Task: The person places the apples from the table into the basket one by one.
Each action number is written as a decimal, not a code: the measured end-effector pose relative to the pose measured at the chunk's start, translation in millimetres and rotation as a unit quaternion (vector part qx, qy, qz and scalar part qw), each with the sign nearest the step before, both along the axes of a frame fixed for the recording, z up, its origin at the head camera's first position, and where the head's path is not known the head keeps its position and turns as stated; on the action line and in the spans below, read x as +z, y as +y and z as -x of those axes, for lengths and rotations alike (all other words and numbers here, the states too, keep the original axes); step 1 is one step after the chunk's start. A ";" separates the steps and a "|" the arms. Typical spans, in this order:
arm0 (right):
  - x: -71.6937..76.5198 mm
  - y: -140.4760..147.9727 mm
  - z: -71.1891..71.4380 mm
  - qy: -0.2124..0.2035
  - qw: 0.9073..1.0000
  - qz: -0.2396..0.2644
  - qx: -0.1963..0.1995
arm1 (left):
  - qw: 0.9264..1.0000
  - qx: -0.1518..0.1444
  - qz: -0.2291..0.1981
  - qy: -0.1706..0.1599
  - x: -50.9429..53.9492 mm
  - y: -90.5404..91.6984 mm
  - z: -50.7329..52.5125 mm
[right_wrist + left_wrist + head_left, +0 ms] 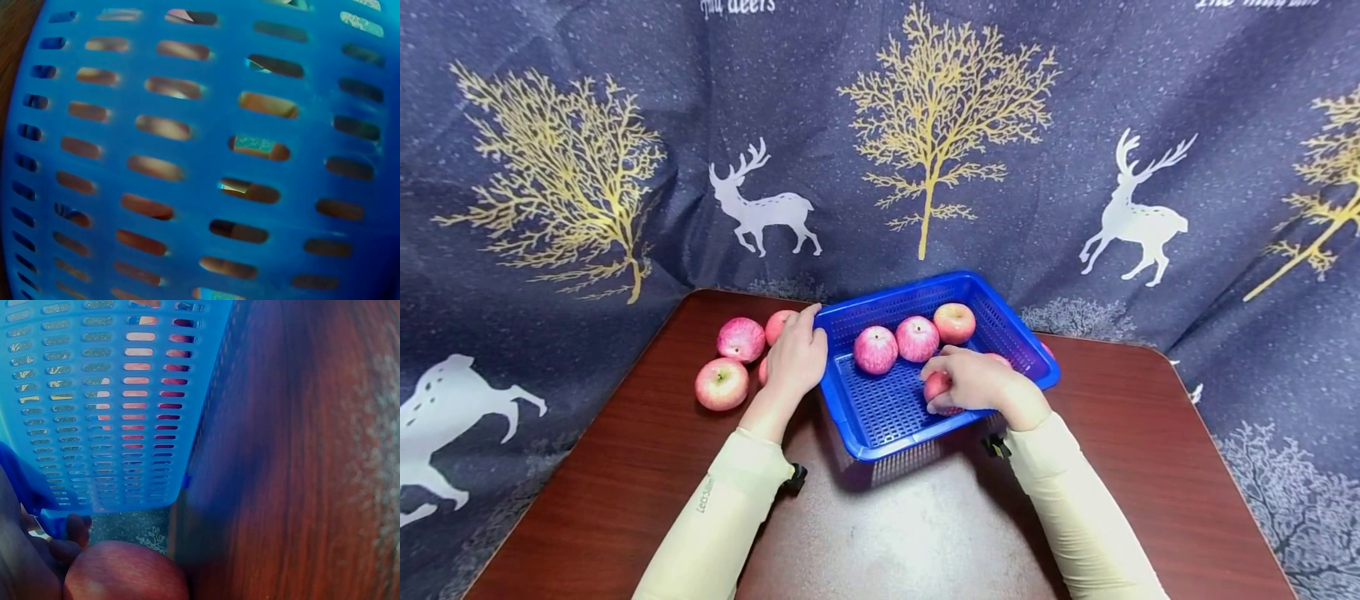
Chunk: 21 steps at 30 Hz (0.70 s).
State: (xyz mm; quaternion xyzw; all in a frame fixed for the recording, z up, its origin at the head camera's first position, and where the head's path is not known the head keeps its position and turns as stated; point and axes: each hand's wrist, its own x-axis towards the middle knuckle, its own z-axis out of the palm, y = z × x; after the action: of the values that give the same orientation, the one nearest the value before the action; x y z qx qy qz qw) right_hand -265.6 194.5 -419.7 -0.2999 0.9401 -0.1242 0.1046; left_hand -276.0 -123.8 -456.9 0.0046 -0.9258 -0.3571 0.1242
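Note:
In the head view a blue basket [887, 450] stands on the table, tilted in view, with several red apples inside. The right hand [977, 382] reaches over its near wall and grips an apple [937, 387] with curled fingers. At the basket's left rim, the left hand [797, 354] holds the edge, its fingers [78, 530] curled at the rim in the left wrist view. Below them in that view is an apple [125, 572] outside the basket [112, 412]. The basket wall [206, 144] fills the right wrist view and hides most of the right hand.
Several apples lie left of the basket, among them one at the front [722, 384] and one behind it [741, 340]. Part of another apple [1047, 350] shows beyond the basket's right end. A dark printed curtain [850, 167] hangs behind the brown table [625, 467].

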 end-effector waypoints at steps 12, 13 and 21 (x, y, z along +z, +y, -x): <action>9.2 8.9 -0.4 0.022 0.996 0.076 0.032 | 1.000 0.002 -0.001 0.001 -0.7 0.2 0.9; 10.4 11.6 0.4 0.037 0.995 0.086 0.036 | 1.000 0.002 -0.001 0.002 -0.7 0.3 0.8; 22.5 44.6 5.5 0.126 0.983 0.131 -0.028 | 1.000 0.003 -0.002 0.000 0.0 0.6 -0.7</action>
State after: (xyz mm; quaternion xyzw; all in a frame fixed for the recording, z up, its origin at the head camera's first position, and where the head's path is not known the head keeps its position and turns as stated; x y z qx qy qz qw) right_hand -271.1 239.1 -397.2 -0.2980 0.9294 -0.2100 -0.0583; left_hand -275.3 -123.2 -456.9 0.0079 -0.9249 -0.3589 0.1254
